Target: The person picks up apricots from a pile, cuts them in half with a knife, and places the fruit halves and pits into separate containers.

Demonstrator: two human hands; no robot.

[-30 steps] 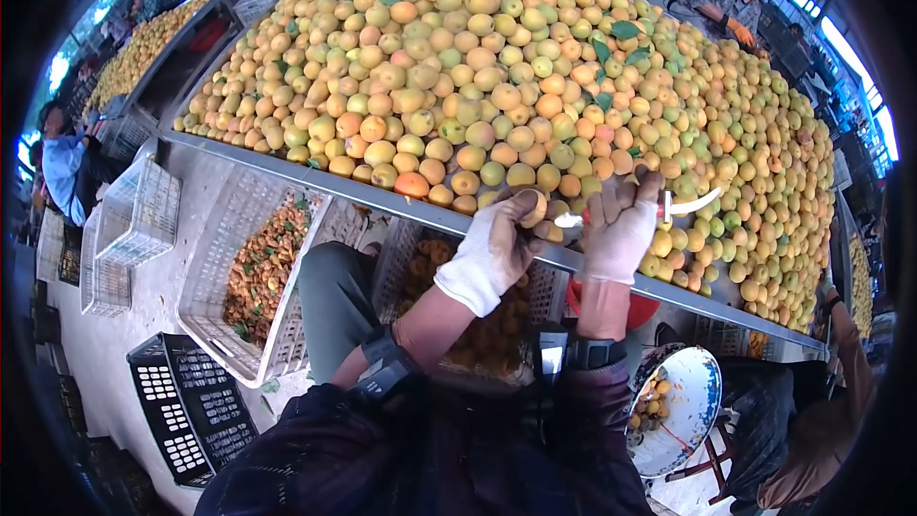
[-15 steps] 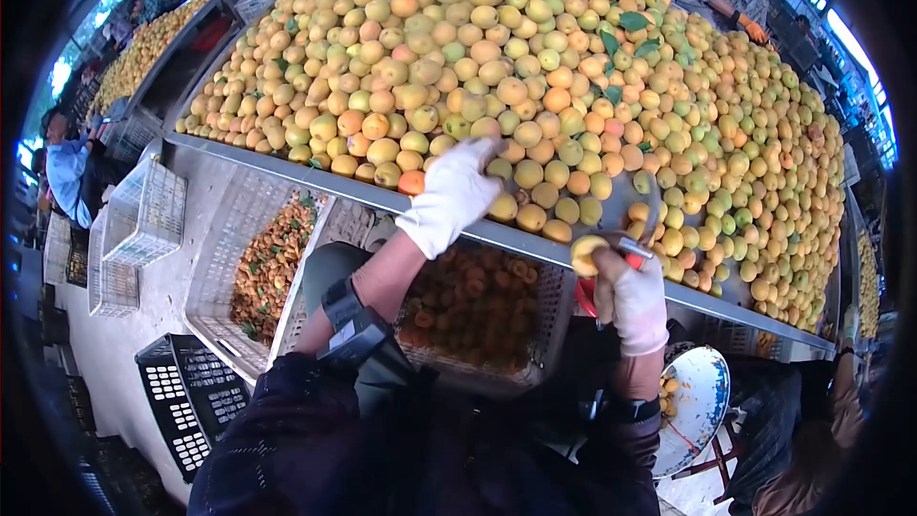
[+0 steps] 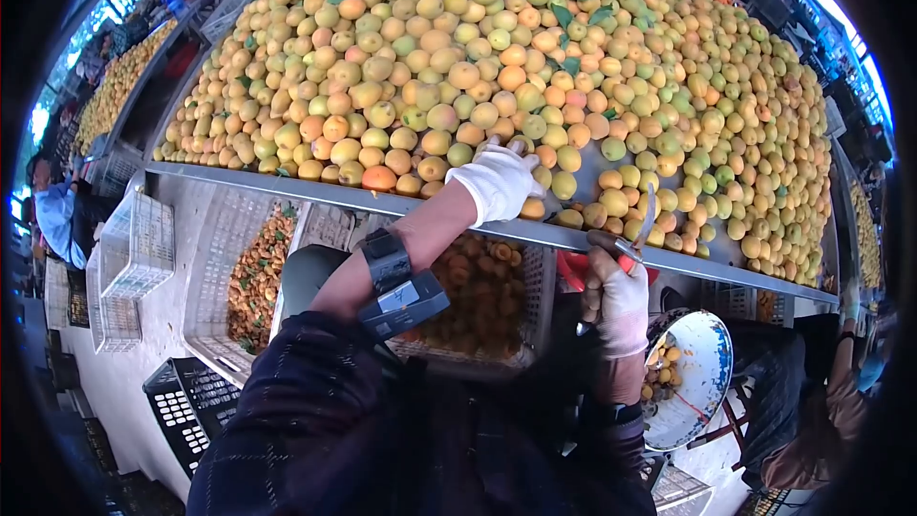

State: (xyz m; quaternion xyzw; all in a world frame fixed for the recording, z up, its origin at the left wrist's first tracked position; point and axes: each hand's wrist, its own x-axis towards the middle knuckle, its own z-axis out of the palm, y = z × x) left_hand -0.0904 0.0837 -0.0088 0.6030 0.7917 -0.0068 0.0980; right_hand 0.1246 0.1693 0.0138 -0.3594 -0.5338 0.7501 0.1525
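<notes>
A large heap of apricots covers a metal-edged table. My left hand, in a white glove, reaches over the edge onto the nearest fruit, its fingers apart and touching apricots. Its fingertips are partly hidden among them. My right hand, gloved with thumb and some fingertips bare, is closed round a small curved knife; the blade points up past the table edge and the handle is mostly hidden. Something red shows beside this hand, under the edge.
Below the table are a crate of darker fruit and a white crate of small orange pieces. A chipped white basin with some fruit stands at right. Black crates lie at left. Other people sit around the tables.
My left hand has moved right along the edge of the heap. The apricot piece held by my right hand is no longer visible there; the knife stays in it. The view has shifted slightly.
</notes>
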